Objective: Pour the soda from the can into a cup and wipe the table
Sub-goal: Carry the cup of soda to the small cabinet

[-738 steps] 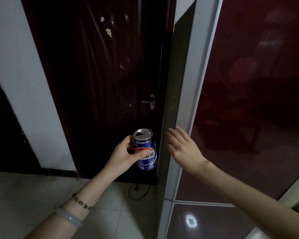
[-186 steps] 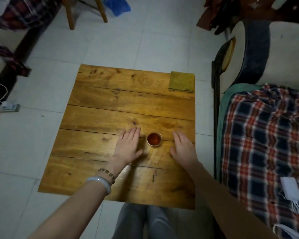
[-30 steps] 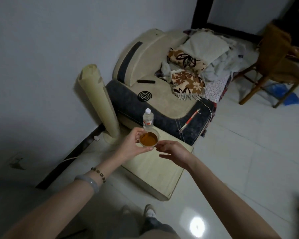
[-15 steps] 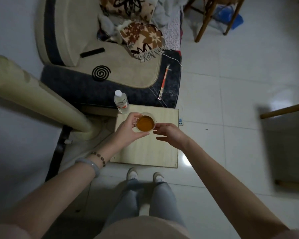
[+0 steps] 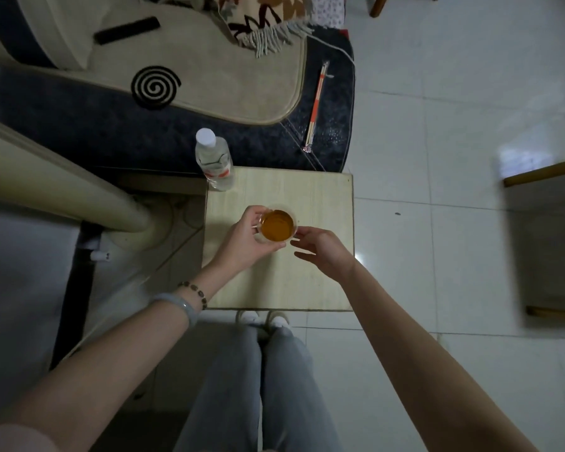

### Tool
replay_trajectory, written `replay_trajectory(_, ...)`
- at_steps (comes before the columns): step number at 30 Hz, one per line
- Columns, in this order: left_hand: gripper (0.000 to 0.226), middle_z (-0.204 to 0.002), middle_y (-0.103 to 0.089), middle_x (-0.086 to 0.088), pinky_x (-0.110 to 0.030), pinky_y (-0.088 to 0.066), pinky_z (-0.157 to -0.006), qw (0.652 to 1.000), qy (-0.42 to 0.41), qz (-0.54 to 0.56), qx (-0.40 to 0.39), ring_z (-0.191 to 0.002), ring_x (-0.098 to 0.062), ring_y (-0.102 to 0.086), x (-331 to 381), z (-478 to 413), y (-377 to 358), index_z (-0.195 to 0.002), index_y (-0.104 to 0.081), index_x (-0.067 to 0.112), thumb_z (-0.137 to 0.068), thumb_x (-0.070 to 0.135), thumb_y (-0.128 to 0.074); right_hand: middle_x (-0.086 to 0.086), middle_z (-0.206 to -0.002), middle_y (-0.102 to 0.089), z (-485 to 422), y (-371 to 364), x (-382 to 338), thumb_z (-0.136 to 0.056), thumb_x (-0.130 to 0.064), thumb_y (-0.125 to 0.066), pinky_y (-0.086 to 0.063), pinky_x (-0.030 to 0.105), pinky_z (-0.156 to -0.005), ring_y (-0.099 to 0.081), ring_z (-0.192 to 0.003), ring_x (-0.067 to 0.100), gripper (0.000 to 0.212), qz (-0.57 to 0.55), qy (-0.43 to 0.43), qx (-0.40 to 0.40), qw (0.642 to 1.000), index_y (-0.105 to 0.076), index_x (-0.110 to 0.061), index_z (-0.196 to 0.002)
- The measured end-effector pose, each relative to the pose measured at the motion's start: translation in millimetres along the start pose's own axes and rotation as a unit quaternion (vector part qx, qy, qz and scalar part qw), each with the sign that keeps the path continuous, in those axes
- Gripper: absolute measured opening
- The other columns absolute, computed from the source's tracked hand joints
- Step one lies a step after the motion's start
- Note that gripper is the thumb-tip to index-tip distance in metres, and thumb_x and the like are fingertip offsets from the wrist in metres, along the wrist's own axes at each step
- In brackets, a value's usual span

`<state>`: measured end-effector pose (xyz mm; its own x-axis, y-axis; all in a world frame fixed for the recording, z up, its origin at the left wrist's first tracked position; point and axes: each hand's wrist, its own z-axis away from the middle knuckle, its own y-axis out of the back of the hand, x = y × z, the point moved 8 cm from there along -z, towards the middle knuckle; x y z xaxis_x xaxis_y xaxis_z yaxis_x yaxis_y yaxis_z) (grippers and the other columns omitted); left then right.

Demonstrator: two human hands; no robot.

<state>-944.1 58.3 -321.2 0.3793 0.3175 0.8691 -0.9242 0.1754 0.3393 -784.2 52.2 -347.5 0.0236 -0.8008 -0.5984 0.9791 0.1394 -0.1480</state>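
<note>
A small clear cup full of amber soda hangs over a pale square side table. My left hand grips the cup from the left, fingers curled round its wall. My right hand is just right of the cup; its fingertips reach the rim, and whether they pinch it cannot be told. No can and no cloth are in view.
A clear plastic water bottle stands on the table's far left corner. Behind it is a dark and beige sofa with a black spiral coil, a remote and wrapped chopsticks. A cream column stands left. White tile floor lies right.
The view has tilted further down and closer over the side table. Both hands stay at the cup, which sits a little lower over the table top.
</note>
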Motion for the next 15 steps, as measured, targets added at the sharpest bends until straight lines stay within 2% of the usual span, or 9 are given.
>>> replay_trajectory(9,0.072,-0.122,-0.050,0.011,-0.018,-0.038,-0.092,1.000,0.006,0.005,-0.011,-0.113,-0.008,-0.049,-58.3,-28.1,-42.4,-0.124,-0.043,0.023,-0.065,0.026,-0.085,0.013,-0.123,-0.061,-56.2,28.2,47.8,-0.089,-0.001,-0.043,-0.048,0.038,-0.096,-0.057,-0.113,0.026,0.037,-0.029,-0.001,0.009,1.000,-0.057,-0.001,-0.123)
replay_trajectory(13,0.073,-0.129,-0.052,0.004,-0.029,-0.042,-0.100,1.000,0.000,-0.007,-0.012,-0.119,-0.014,-0.050,-72.5,-34.6,-55.8,-0.123,-0.042,0.028,-0.065,0.028,-0.085,0.013,-0.113,-0.064,-63.3,35.2,57.0,-0.090,-0.002,-0.044,-0.049,0.035,-0.092,-0.059,-0.107,0.025,0.033,-0.041,0.002,0.015,0.999,-0.060,-0.002,-0.118)
replay_trajectory(15,0.073,-0.127,-0.052,0.006,-0.030,-0.042,-0.100,1.000,0.002,-0.012,-0.013,-0.118,-0.014,-0.050,-75.8,-38.0,-61.2,-0.124,-0.042,0.025,-0.065,0.026,-0.085,0.012,-0.110,-0.064,-66.4,37.8,60.0,-0.090,-0.002,-0.043,-0.049,0.034,-0.091,-0.060,-0.104,0.024,0.034,-0.043,0.008,0.018,0.999,-0.060,0.000,-0.119)
